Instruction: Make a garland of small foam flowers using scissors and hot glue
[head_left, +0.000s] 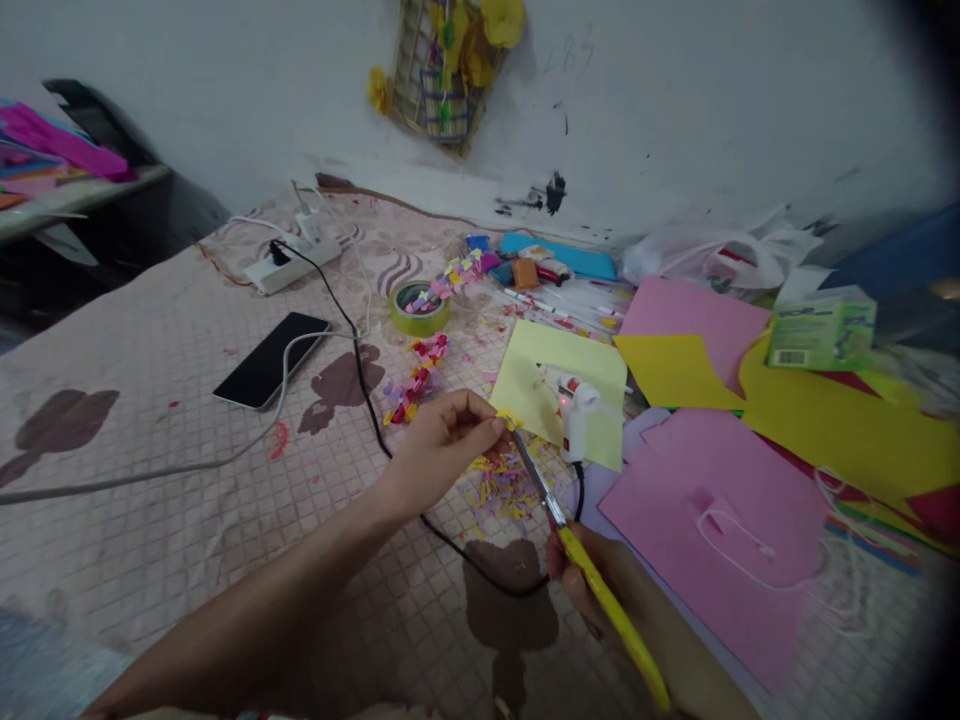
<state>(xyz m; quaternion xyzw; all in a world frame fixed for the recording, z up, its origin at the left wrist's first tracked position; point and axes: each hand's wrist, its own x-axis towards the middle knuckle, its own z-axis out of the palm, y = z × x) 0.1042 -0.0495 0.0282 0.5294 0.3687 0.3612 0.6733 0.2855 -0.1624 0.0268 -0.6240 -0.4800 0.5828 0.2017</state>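
Pinched between the thumb and fingers of my left hand point(450, 440) is a small piece of yellow paper point(510, 418). My right hand point(589, 570) is closed around a pair of scissors point(596, 590) with yellow handles, whose metal blades point at the paper and reach its edge. Whether the blades are apart is too blurred to tell. Beneath the blades lies a pile of yellow, pink and lilac paper scraps point(506, 490). A white glue gun point(574, 435) with a red light rests on a pale yellow sheet point(525, 370) just beyond the scissors.
A black cord point(367, 390) crosses the table near my left hand. Left are a phone point(266, 365) and a power strip point(289, 265). Tape point(420, 318) and strips of paper flowers point(420, 375) lie ahead. Pink sheets point(727, 510), yellow sheets point(840, 420) and a green box point(823, 330) cover the right.
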